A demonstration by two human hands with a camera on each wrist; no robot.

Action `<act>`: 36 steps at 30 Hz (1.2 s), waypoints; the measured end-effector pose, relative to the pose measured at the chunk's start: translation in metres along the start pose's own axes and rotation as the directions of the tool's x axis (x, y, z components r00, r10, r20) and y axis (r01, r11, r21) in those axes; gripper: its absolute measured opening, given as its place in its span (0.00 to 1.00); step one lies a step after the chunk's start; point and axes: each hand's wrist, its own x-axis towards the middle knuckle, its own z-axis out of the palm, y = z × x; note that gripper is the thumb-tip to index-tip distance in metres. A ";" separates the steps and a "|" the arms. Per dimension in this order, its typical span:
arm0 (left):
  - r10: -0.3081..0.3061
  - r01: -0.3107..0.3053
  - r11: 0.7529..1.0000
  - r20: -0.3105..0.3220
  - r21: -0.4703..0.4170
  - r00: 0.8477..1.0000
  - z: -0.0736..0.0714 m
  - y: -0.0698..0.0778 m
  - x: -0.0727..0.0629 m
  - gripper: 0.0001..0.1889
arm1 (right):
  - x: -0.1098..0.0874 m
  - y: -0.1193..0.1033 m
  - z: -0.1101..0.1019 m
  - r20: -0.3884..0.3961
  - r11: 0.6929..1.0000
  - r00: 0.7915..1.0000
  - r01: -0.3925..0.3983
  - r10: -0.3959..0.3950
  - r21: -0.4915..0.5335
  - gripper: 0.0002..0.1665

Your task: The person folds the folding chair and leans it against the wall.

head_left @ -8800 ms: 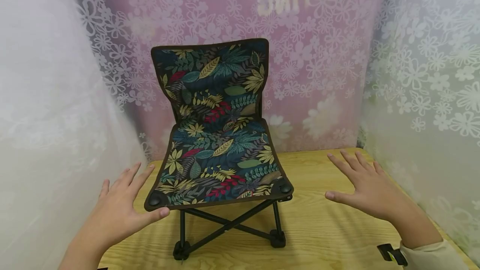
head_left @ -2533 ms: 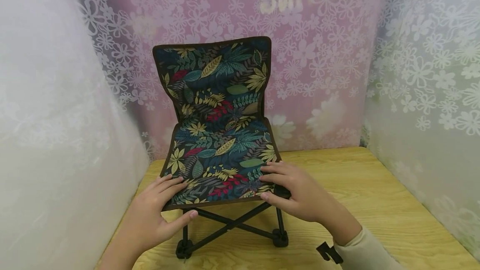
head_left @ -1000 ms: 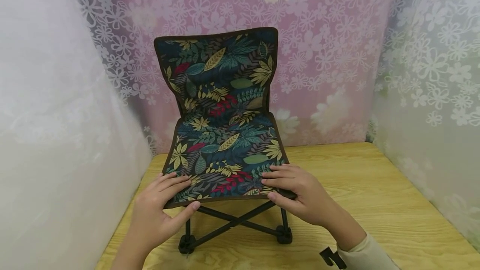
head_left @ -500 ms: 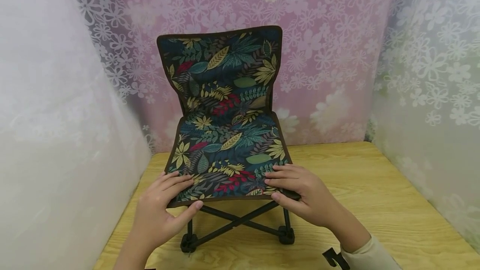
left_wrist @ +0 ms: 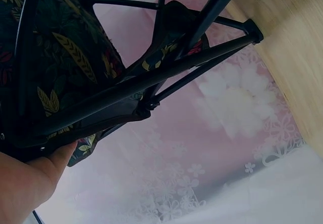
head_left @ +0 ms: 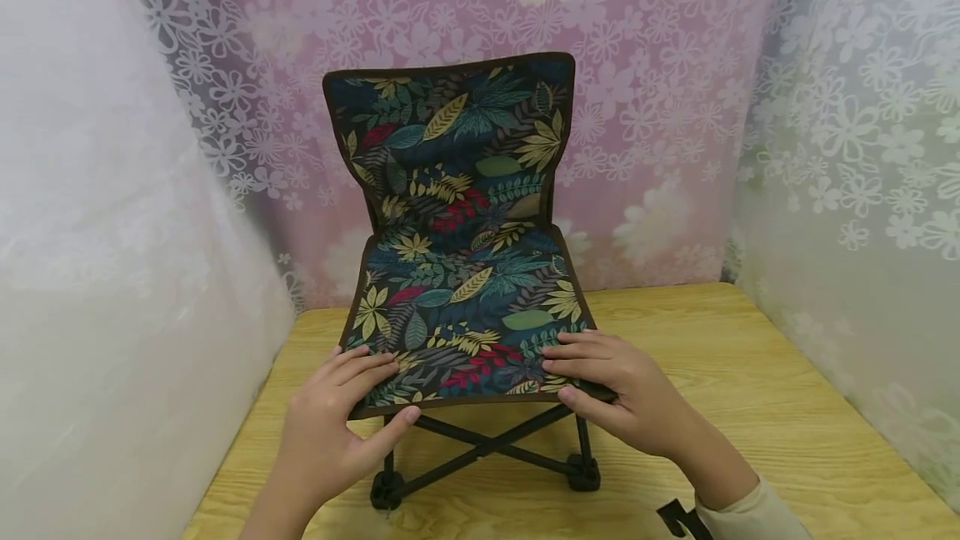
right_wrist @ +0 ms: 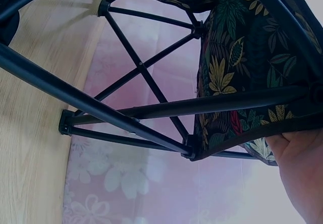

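A small folding chair (head_left: 461, 290) with dark leaf-print fabric and black metal legs stands upright on the wooden table. My left hand (head_left: 330, 415) rests on its front left corner, fingers laid flat over the seat and thumb stretched out along the front edge. On the front right corner lies my right hand (head_left: 630, 394), its fingertips on the fabric and its thumb at the front rim. From below, the left wrist view has the left thumb (left_wrist: 63, 156) at the seat's rim. The right wrist view has part of the right hand (right_wrist: 298, 168) against the seat's edge.
The wooden table (head_left: 720, 407) reaches back to a pink curtain (head_left: 645, 90) with white flowers. Pale sheets hang along the left (head_left: 150, 273) and right (head_left: 855, 215) sides. A black clip (head_left: 678, 517) sits at the right sleeve.
Both hands earlier hovered apart, beside the chair, then came down on its front corners. Over the last second the chair and the hands on it have shifted a little to the right.
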 end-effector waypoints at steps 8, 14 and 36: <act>0.016 -0.016 1.000 -0.008 0.005 1.000 0.000 0.000 0.000 0.26 | 0.000 -0.001 0.000 -0.007 1.000 1.000 -0.012 0.013 0.019 0.26; 0.027 -0.026 1.000 -0.016 0.010 1.000 0.000 -0.002 0.001 0.25 | 0.001 -0.003 0.000 -0.020 0.999 0.999 -0.024 0.024 0.026 0.26; 0.025 -0.026 0.999 0.034 0.029 0.999 -0.002 -0.003 -0.001 0.28 | -0.002 -0.004 0.007 -0.068 0.997 0.997 -0.040 0.044 0.060 0.28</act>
